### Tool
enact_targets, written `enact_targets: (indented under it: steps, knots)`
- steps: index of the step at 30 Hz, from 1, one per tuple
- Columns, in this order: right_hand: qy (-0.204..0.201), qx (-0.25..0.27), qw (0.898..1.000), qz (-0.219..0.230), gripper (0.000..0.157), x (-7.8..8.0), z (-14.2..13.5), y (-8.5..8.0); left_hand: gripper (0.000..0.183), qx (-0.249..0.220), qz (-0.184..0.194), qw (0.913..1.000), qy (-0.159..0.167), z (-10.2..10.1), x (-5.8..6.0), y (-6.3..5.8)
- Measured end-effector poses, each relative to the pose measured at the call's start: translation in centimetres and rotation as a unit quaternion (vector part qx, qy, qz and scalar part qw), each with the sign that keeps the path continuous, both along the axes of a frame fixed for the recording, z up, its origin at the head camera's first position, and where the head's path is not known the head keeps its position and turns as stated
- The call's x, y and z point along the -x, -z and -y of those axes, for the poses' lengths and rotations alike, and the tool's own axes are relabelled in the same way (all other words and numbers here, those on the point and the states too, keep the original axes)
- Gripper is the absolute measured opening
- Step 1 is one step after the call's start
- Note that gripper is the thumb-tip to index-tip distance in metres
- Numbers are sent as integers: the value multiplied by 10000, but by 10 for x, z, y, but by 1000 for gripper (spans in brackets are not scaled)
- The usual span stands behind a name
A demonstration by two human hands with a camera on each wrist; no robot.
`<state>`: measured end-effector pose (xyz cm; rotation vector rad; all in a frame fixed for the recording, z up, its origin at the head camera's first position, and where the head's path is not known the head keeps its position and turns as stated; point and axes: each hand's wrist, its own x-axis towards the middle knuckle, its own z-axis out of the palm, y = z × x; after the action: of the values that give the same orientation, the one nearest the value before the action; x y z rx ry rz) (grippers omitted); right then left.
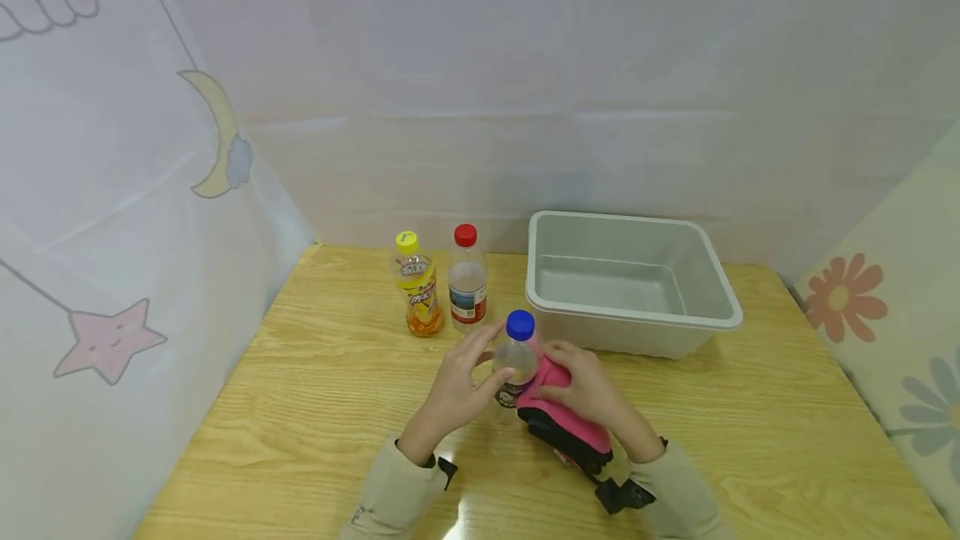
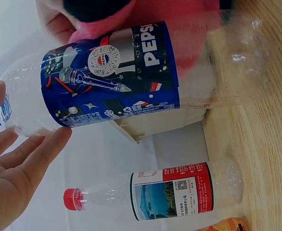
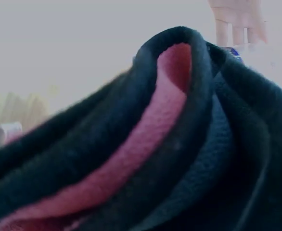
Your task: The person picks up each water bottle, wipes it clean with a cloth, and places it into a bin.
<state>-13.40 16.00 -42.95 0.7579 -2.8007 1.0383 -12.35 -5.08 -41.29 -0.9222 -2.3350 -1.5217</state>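
A clear Pepsi bottle with a blue cap stands upright on the table; its blue label fills much of the left wrist view. My left hand curves round the bottle's upper part, thumb on the near side and fingertips against the shoulder. Right beside the bottle, my right hand grips a pink cloth with black edging, bunched and touching or nearly touching the label. Folds of this cloth block most of the right wrist view, hiding the right fingers there.
Behind the left hand stand a red-capped water bottle and a yellow-capped bottle with orange on its lower part. A grey plastic bin sits at the back right of the wooden table. Printed curtains enclose the table.
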Motion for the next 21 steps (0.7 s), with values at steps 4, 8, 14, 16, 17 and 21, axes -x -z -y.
enact_targets:
  steps: [4,8,14,16,17,21]
  knots:
    - [40,-92,9999,48,52,1,2,8,54,10,79,9999,-104,-1,-1,0]
    - [14,-117,9999,-58,52,1,2,13,57,83,37,9992,-382,-5,-2,-1]
    - [6,63,9991,-421,49,-1,-3,12,55,195,6,9977,-646,-8,-3,-2]
    - [0,135,9982,-578,50,-2,-5,9,53,188,25,9978,-642,-8,-3,-2]
    - [-12,173,9978,-644,50,-2,-7,7,53,180,17,9978,-636,-8,-3,-1]
    - [3,260,9959,-866,50,-2,-11,-2,52,142,-163,9976,-665,-7,-3,-1]
